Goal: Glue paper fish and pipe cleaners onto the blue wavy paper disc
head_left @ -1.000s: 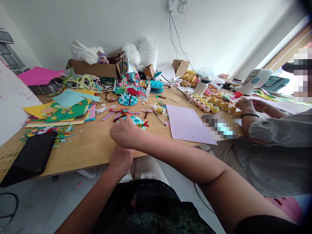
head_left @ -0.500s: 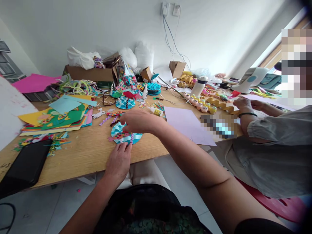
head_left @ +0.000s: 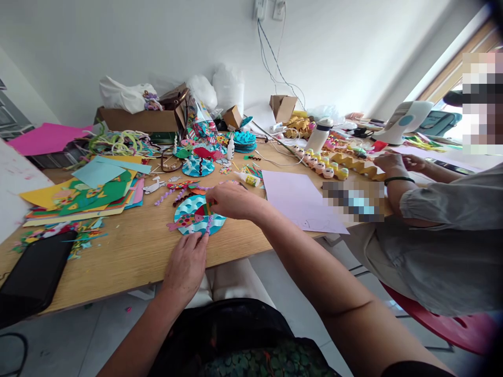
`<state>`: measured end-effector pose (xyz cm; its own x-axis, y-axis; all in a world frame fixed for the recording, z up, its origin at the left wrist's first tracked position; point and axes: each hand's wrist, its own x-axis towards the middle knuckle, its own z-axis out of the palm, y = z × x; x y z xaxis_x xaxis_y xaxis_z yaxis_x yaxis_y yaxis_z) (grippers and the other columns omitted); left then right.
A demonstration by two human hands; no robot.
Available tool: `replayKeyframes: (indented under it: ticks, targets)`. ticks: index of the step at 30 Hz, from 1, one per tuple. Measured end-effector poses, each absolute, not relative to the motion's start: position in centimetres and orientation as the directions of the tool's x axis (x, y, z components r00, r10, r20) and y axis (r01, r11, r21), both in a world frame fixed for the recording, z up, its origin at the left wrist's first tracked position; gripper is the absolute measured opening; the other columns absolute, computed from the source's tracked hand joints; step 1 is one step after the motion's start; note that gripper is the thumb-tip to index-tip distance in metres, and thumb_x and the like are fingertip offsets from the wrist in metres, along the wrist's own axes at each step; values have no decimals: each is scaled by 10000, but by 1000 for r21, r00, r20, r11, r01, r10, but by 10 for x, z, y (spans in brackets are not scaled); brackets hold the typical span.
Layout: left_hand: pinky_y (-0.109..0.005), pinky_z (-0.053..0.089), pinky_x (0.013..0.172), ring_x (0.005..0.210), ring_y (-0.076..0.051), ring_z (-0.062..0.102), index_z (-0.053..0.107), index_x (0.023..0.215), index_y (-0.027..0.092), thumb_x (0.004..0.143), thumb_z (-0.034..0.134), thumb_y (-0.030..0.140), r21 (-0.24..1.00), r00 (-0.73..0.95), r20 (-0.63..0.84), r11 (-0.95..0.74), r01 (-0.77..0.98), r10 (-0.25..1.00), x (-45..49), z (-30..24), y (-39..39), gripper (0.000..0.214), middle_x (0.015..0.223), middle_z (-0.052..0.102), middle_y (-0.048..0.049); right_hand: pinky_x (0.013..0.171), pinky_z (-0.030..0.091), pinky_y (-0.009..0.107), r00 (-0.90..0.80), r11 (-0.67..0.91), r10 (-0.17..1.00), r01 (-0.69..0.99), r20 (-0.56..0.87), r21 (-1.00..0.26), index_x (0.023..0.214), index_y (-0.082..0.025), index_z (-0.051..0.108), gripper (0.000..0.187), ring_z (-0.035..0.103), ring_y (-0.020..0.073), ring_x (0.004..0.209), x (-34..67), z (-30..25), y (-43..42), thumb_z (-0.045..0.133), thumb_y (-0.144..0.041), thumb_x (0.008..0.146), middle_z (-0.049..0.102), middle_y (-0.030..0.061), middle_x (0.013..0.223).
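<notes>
A round blue paper disc (head_left: 198, 215) with wave patterns, paper fish and a curly purple pipe cleaner lies near the wooden table's (head_left: 129, 251) front edge. My left hand (head_left: 186, 266) rests at the disc's near rim, fingers flat and touching it. My right hand (head_left: 231, 200) sits over the disc's far right edge, fingers pinched on a small paper piece on the disc. Loose pipe-cleaner curls (head_left: 173, 190) lie just beyond the disc.
A stack of coloured paper (head_left: 84, 191) and a black phone (head_left: 33, 275) are on the left. A lilac sheet (head_left: 296, 200), a glue bottle (head_left: 247, 178), another blue disc (head_left: 198, 166) and boxes (head_left: 137, 119) lie further back. A person in a grey sleeve (head_left: 440, 209) sits to my right.
My right hand lifted off the disc, uncovering it, then came down on its far right edge. My left hand moved from below the table edge onto the disc's near rim.
</notes>
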<state>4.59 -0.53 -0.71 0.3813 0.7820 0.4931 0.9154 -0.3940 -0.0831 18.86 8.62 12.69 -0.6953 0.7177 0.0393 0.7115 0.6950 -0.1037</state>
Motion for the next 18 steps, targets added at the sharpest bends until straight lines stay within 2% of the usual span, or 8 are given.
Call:
replayKeyframes:
  ticks: [5, 11, 18]
  targets:
    - [-378, 477, 816, 901, -235, 521, 579, 1104, 99, 821, 430, 117, -60, 367, 518, -395, 917, 773, 45, -8, -5, 320, 987, 599, -120, 554, 233, 235, -680, 673, 733, 716, 35, -186, 764, -168, 661, 177, 474, 121, 640, 203, 117, 94, 496, -140, 704, 628, 24, 717]
    - [-399, 478, 810, 901, -247, 512, 573, 1110, 80, 824, 438, 115, -47, 366, 521, -402, 914, 771, 46, -9, -5, 319, 989, 599, -128, 521, 221, 214, -654, 637, 754, 706, 61, -310, 756, -148, 638, 156, 393, 89, 585, 217, 104, 99, 493, -186, 713, 563, -7, 667]
    - [-393, 479, 809, 896, -243, 509, 576, 1101, 89, 822, 443, 113, -49, 367, 515, -401, 915, 774, 47, -7, -5, 310, 984, 595, -118, 512, 227, 208, -619, 590, 784, 720, 45, -366, 741, -148, 631, 150, 430, 89, 582, 221, 101, 94, 488, -186, 718, 544, -16, 615]
